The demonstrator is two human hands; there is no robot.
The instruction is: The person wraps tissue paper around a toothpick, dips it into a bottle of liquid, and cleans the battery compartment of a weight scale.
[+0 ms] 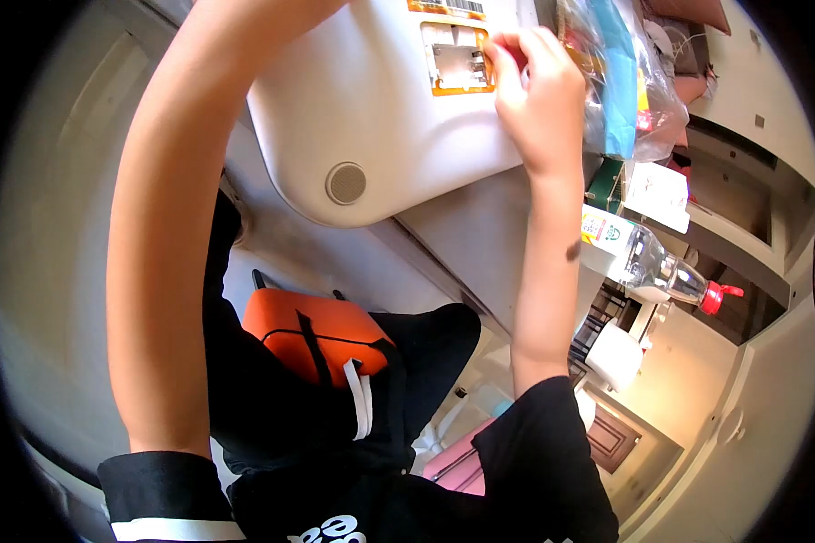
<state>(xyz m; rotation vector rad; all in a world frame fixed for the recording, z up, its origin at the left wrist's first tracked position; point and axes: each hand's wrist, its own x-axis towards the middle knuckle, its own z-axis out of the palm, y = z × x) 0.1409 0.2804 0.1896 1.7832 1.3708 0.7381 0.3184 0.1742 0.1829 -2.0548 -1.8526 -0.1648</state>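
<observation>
Apparently the work is partway along, though from my remote seat I can't judge how much is left. The orange-bordered panel (454, 65) lies on the white bench (371, 109), its border visible on all sides, with pale patches inside and small dark bits toward the right edge. I have the right hand (543, 86) at that edge, thumb and forefinger brought nearly together; whether the fingers grip the border or some small part there, I can't tell. My left forearm (163, 235) runs out past the top of view, so that hand's state is unknown to me. Just above the panel sits a striped strip (448, 7), cut off by the view's edge. I'd call the laying-out done and the right edge unfinished. A red-capped bottle (643, 258) and a blue bag (618, 86) lie off to the right.
</observation>
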